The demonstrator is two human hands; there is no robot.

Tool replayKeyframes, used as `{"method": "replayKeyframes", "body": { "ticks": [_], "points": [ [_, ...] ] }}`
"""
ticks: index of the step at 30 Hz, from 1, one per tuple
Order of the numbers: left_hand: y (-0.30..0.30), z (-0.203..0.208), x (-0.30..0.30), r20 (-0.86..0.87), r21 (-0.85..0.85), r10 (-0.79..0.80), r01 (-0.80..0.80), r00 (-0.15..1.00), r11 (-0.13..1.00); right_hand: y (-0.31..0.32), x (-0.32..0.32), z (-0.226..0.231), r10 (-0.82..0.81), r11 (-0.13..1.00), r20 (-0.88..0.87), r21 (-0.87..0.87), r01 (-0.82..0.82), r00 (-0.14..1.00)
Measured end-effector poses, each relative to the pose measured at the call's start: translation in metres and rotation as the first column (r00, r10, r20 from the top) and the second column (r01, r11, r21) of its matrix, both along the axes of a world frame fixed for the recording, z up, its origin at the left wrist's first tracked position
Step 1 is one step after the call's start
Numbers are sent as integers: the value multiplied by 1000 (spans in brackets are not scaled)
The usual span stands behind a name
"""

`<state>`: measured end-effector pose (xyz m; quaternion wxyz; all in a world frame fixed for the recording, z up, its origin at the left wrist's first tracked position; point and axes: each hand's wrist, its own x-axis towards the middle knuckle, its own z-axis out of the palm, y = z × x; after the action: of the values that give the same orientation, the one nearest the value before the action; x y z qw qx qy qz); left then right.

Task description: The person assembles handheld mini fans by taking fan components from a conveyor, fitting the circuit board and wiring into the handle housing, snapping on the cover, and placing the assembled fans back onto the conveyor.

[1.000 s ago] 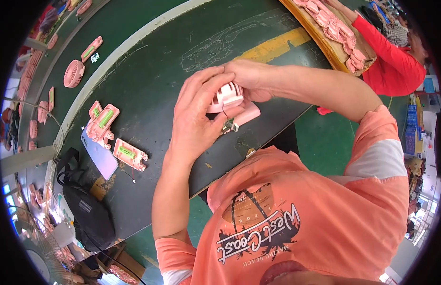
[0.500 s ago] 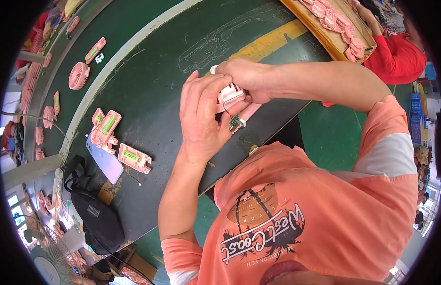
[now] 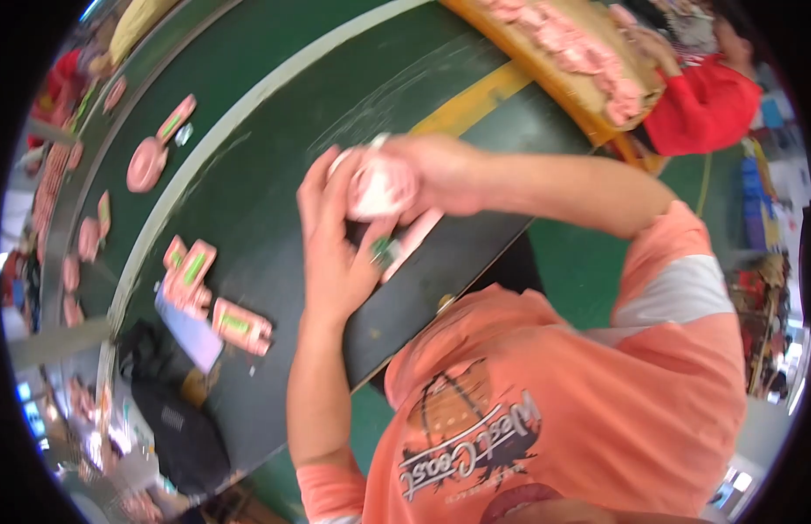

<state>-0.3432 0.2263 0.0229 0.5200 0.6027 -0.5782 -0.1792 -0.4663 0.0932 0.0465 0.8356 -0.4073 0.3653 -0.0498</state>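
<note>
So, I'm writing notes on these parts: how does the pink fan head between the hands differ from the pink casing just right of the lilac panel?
The fan head is round; the casing is long and roughly rectangular. The left hand and right hand hold the fan head; the casing lies untouched on the table. Both are pink.

Green floor (image 3: 584, 266), dark worktable (image 3: 270, 196), pale curved rail (image 3: 250, 93), blurred bright patches (image 3: 32, 410) at left
</note>
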Motion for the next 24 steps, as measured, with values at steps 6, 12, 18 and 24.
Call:
{"method": "replayKeyframes", "body": {
  "ticks": [6, 12, 18, 24],
  "points": [
    [4, -7, 9, -444, -54, -16, -9, 896, 998, -30, -23, 11, 513, 840, 271, -352, -412, 814],
    [16, -14, 14, -775, -5, -154, 239, 612, 971, -17, -27, 28, 466, 109, -41, -989, -103, 884],
    [19, -18, 19, -971, -73, -162, 428, 177, 901, -23, -25, 40, 357, 612, 276, -791, -1, 893],
    [19, -23, 24, -930, -366, -275, 556, -243, 746, -31, -18, 39, 86, 775, 506, -575, 262, 858]
  ]
}}
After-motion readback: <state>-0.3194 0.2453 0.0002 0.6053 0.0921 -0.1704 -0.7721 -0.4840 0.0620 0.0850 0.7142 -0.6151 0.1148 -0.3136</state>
